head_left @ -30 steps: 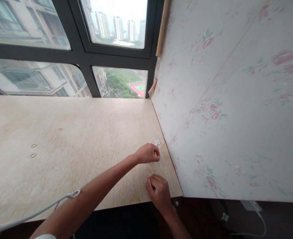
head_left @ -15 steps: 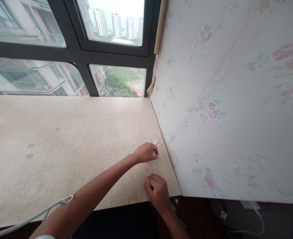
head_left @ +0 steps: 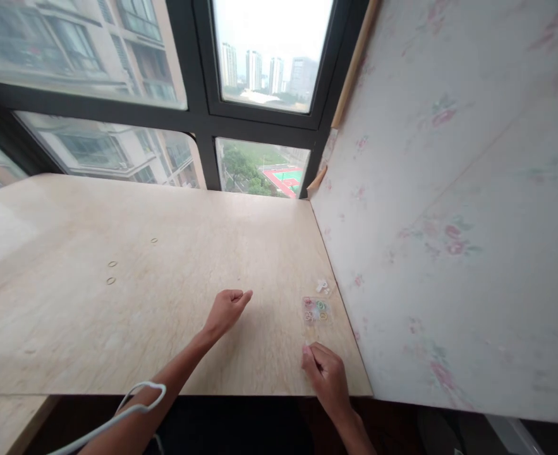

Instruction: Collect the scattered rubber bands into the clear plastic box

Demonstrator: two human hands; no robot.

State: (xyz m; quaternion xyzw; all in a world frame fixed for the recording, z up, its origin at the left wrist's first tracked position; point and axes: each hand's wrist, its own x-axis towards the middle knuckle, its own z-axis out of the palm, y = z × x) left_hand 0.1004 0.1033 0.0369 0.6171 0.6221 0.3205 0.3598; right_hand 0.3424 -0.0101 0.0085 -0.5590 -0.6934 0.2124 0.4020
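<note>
My left hand (head_left: pixel 228 311) hovers over the marble-patterned surface, its fingers closed in a pinch; what it may hold is too small to make out. My right hand (head_left: pixel 327 376) is closed at the front edge, with a pale tip by its thumb that I cannot identify. Just beyond it lies a small clear compartment box (head_left: pixel 316 310) of pink, green and yellowish rings. Small white and clear pieces (head_left: pixel 323 287) lie behind the box. Off to the left, three thin yellowish rings (head_left: pixel 112 264) rest apart from one another on the surface.
A floral-papered wall (head_left: pixel 449 265) borders the surface (head_left: pixel 203 234) on the right. Dark-framed windows (head_left: pixel 198 120) stand along the back. A white cable (head_left: pixel 136 407) loops by my left forearm. The surface's front edge runs below my hands.
My left hand has moved left, away from the compartment box, which now shows. The view has shifted, so the rings and wall appear farther right. My right hand stays closed near the edge.
</note>
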